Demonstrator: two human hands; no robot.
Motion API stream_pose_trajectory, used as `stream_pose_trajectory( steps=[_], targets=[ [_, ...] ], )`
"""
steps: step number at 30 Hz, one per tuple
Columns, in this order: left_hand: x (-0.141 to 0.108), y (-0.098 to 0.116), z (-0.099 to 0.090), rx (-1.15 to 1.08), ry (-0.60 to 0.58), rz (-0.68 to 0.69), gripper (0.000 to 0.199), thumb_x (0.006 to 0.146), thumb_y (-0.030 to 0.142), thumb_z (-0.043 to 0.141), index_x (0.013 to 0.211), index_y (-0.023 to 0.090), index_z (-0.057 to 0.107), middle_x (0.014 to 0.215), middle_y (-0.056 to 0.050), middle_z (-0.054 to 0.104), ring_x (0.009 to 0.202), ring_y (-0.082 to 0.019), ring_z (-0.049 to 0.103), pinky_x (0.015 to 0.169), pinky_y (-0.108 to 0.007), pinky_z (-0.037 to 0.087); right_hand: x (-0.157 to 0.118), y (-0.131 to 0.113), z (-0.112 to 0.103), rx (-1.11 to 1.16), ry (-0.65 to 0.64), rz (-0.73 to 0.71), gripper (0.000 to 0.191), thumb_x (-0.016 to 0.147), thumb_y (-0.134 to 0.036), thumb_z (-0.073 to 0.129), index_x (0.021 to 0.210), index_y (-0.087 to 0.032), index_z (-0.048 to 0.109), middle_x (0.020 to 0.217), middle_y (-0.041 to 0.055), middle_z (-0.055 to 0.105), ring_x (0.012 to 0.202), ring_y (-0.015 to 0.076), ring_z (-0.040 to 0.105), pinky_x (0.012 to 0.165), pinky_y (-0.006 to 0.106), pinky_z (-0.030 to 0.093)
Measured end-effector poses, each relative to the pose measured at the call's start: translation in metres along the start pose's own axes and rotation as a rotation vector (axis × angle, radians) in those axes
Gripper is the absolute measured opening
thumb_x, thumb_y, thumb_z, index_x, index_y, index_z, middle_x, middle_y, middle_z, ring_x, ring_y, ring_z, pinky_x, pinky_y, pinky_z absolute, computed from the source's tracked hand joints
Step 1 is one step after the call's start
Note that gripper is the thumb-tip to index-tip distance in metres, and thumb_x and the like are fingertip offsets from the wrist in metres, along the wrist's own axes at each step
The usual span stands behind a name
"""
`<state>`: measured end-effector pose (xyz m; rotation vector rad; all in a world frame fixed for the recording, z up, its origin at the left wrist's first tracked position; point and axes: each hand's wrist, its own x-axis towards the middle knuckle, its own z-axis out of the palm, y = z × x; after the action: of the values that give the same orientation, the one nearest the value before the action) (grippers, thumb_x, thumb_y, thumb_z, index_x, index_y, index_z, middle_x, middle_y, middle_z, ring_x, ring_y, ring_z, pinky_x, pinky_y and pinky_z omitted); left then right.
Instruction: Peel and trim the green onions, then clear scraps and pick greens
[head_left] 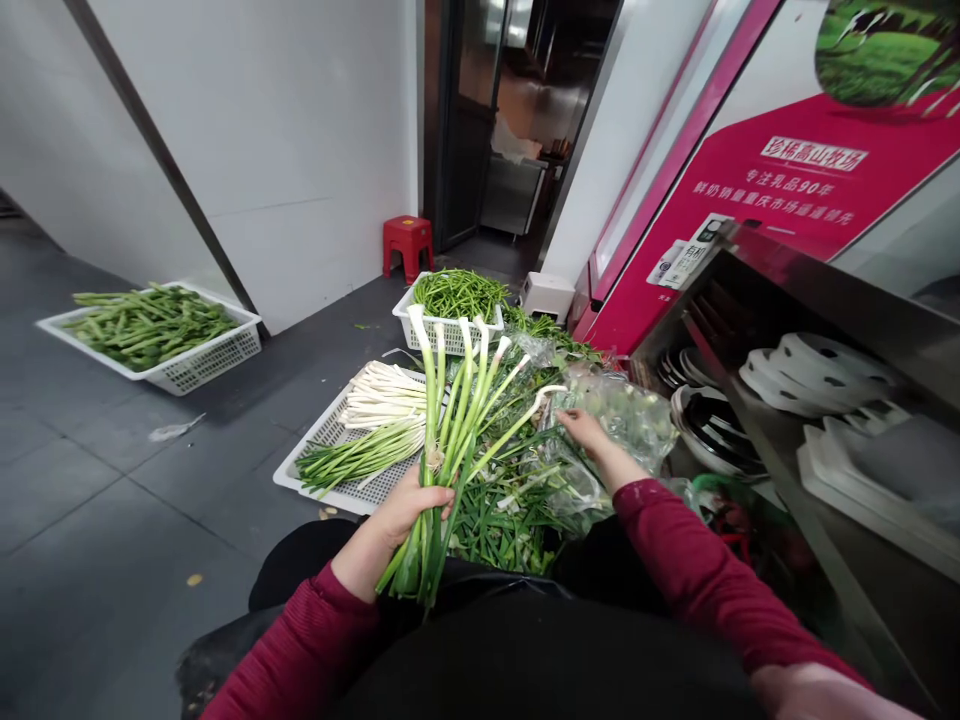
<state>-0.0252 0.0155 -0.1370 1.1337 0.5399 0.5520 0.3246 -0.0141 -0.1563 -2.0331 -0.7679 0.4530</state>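
Note:
My left hand [416, 508] is wrapped round a bunch of green onions [463, 415] and holds it upright over my lap. The white root ends point up and away, the green leaves hang below my fist. One onion with a bent white end leans out to the right of the bunch. Close to that end is my right hand [586, 432], its fingers drawn together; whatever is between them is too small to make out. Left of the bunch, a flat white perforated tray [300, 470] bears green onions [382, 395] laid side by side. Loose leaves and trimmings [502, 520] lie in a heap below my hands.
Clear plastic bags [630, 410] lie right of the heap. A white basket [450, 335] of thin green stalks stands behind, another basket [217, 365] of green stalks far left. A red stool [407, 245] stands by the doorway. A metal shelf [787, 430] with dishes is at the right.

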Motion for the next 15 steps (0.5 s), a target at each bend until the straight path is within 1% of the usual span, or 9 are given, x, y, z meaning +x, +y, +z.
stream_pose_trajectory(
  steps=[2, 4, 5, 7, 9, 10, 12, 13, 15],
  targets=[
    [0.001, -0.003, -0.002, -0.002, 0.004, 0.001, 0.016, 0.062, 0.019, 0.063, 0.073, 0.014, 0.052, 0.052, 0.002, 0.053, 0.044, -0.010, 0.047, 0.045, -0.023, 0.036, -0.015, 0.007, 0.021, 0.170, -0.046, 0.063, 0.052, 0.060, -0.031, 0.066, 0.110, -0.019, 0.057, 0.113, 0.0117, 0.060, 0.095, 0.0219, 0.058, 0.072, 0.031, 0.048],
    [0.001, -0.006, -0.003, 0.002, 0.008, 0.000, 0.017, 0.062, 0.018, 0.063, 0.075, 0.015, 0.052, 0.053, 0.002, 0.054, 0.044, -0.011, 0.048, 0.045, -0.023, 0.037, -0.025, 0.004, 0.027, 0.467, -0.186, 0.069, 0.065, 0.059, -0.027, 0.065, 0.121, -0.028, 0.048, 0.131, 0.0065, 0.048, 0.099, 0.0186, 0.058, 0.073, 0.030, 0.049],
    [0.001, -0.007, -0.004, 0.005, 0.009, -0.002, 0.017, 0.062, 0.018, 0.063, 0.076, 0.015, 0.052, 0.054, 0.002, 0.054, 0.044, -0.011, 0.048, 0.046, -0.023, 0.037, -0.028, -0.001, 0.026, 0.607, -0.286, 0.049, 0.068, 0.059, -0.027, 0.065, 0.123, -0.032, 0.044, 0.134, 0.0039, 0.045, 0.097, 0.0172, 0.059, 0.072, 0.030, 0.050],
    [0.000, -0.006, -0.003, 0.010, -0.005, -0.019, 0.016, 0.063, 0.018, 0.062, 0.075, 0.015, 0.052, 0.053, 0.002, 0.054, 0.045, -0.011, 0.048, 0.046, -0.023, 0.037, -0.029, -0.015, 0.021, 0.752, -0.461, 0.003, 0.064, 0.062, -0.031, 0.066, 0.122, -0.034, 0.044, 0.128, 0.0019, 0.050, 0.086, 0.0149, 0.061, 0.065, 0.029, 0.050],
    [0.000, -0.004, -0.002, 0.005, -0.032, -0.040, 0.016, 0.063, 0.018, 0.062, 0.075, 0.015, 0.053, 0.051, 0.002, 0.054, 0.044, -0.011, 0.048, 0.046, -0.023, 0.036, -0.026, -0.027, 0.019, 0.709, -0.512, -0.012, 0.049, 0.067, -0.039, 0.063, 0.113, -0.027, 0.053, 0.103, 0.0029, 0.062, 0.067, 0.0121, 0.058, 0.053, 0.024, 0.046],
    [0.000, -0.003, -0.001, 0.002, -0.050, -0.050, 0.016, 0.063, 0.017, 0.062, 0.076, 0.015, 0.053, 0.050, 0.002, 0.054, 0.044, -0.011, 0.048, 0.047, -0.023, 0.036, -0.024, -0.031, 0.019, 0.629, -0.483, -0.019, 0.041, 0.069, -0.042, 0.061, 0.105, -0.022, 0.057, 0.087, 0.0025, 0.064, 0.057, 0.0107, 0.054, 0.048, 0.022, 0.042],
    [0.001, -0.001, 0.000, 0.004, -0.079, -0.056, 0.015, 0.062, 0.017, 0.062, 0.075, 0.014, 0.054, 0.048, 0.002, 0.053, 0.044, -0.011, 0.048, 0.047, -0.023, 0.036, -0.017, -0.036, 0.022, 0.373, -0.343, -0.084, 0.034, 0.073, -0.046, 0.055, 0.087, -0.016, 0.062, 0.062, 0.0002, 0.057, 0.047, 0.0096, 0.044, 0.045, 0.021, 0.035],
    [0.001, -0.001, 0.001, 0.012, -0.082, -0.054, 0.013, 0.062, 0.016, 0.061, 0.073, 0.014, 0.055, 0.048, 0.002, 0.053, 0.043, -0.011, 0.047, 0.047, -0.023, 0.036, -0.014, -0.036, 0.024, 0.215, -0.248, -0.150, 0.033, 0.075, -0.046, 0.052, 0.080, -0.016, 0.063, 0.057, 0.0001, 0.055, 0.047, 0.0102, 0.043, 0.046, 0.022, 0.034],
    [0.002, -0.001, 0.002, 0.034, -0.062, -0.050, 0.010, 0.061, 0.016, 0.061, 0.068, 0.014, 0.054, 0.047, 0.001, 0.052, 0.043, -0.010, 0.046, 0.047, -0.023, 0.035, -0.008, -0.036, 0.026, -0.081, -0.064, -0.311, 0.031, 0.078, -0.042, 0.047, 0.073, -0.016, 0.064, 0.059, 0.0028, 0.058, 0.054, 0.0129, 0.048, 0.053, 0.023, 0.035]
  ],
)
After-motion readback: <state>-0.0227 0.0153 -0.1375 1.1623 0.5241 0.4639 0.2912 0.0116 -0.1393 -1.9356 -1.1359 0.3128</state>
